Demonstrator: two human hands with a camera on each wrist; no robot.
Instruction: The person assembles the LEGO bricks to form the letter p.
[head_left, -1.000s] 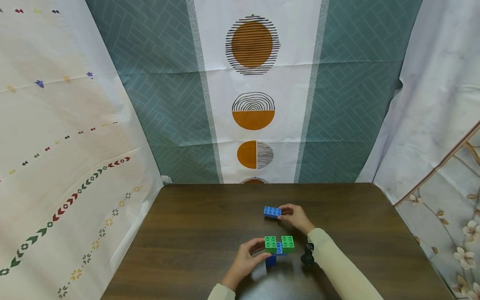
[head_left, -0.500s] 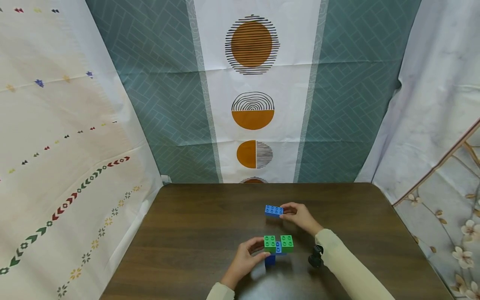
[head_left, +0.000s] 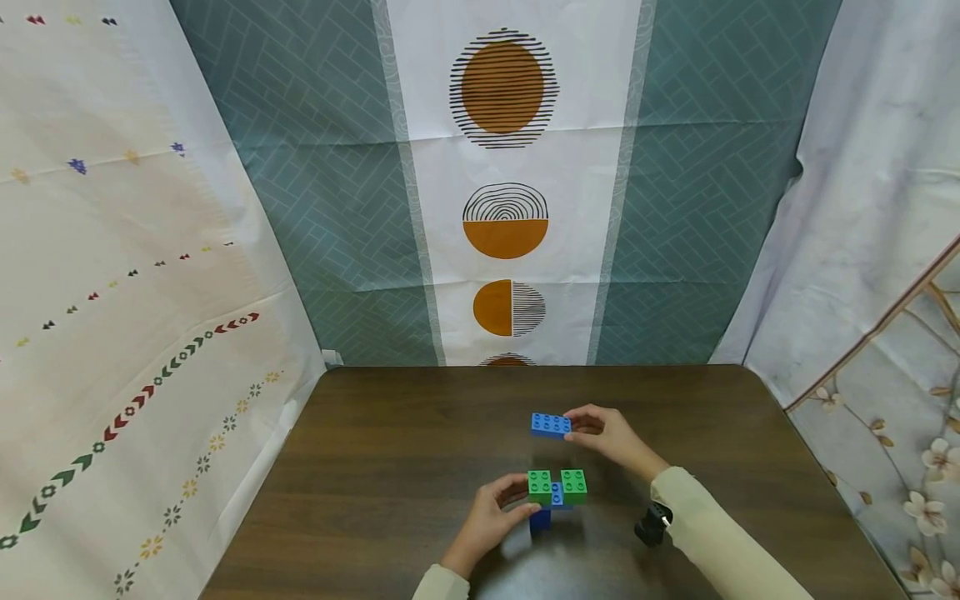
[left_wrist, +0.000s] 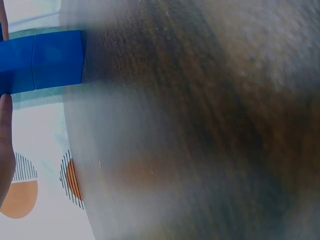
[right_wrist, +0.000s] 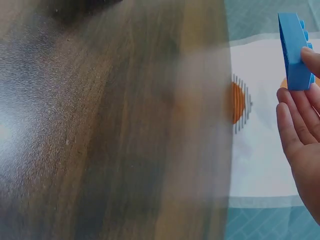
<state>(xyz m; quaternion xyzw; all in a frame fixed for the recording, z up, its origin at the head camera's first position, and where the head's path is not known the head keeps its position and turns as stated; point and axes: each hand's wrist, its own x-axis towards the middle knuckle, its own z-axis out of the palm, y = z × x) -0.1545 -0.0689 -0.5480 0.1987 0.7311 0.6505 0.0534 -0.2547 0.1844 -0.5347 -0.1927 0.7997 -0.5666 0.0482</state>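
Note:
My right hand (head_left: 611,437) pinches a light blue toy building brick (head_left: 551,425) by its right end, studs up, above the table. In the right wrist view the thumb and fingers grip that blue brick (right_wrist: 295,55) at one end. Nearer me, my left hand (head_left: 486,521) holds a small stack by its left side, thumb in front and fingers behind. Two green bricks (head_left: 539,487) top the stack, side by side with a gap. A light blue brick (head_left: 557,493) shows between them, and a dark blue column (head_left: 540,521) stands below. The left wrist view catches the blue column (left_wrist: 55,59) from the side.
The dark brown wooden table (head_left: 390,467) reaches back to a teal and white patterned curtain (head_left: 506,167). Pale printed cloths hang at the left (head_left: 150,292) and right. A black wrist device (head_left: 654,523) sits under my right sleeve, close over the table.
My right hand has drifted slightly right with the light blue brick, and its forearm and wrist have swung right. The left hand and the stack have stayed nearly in place.

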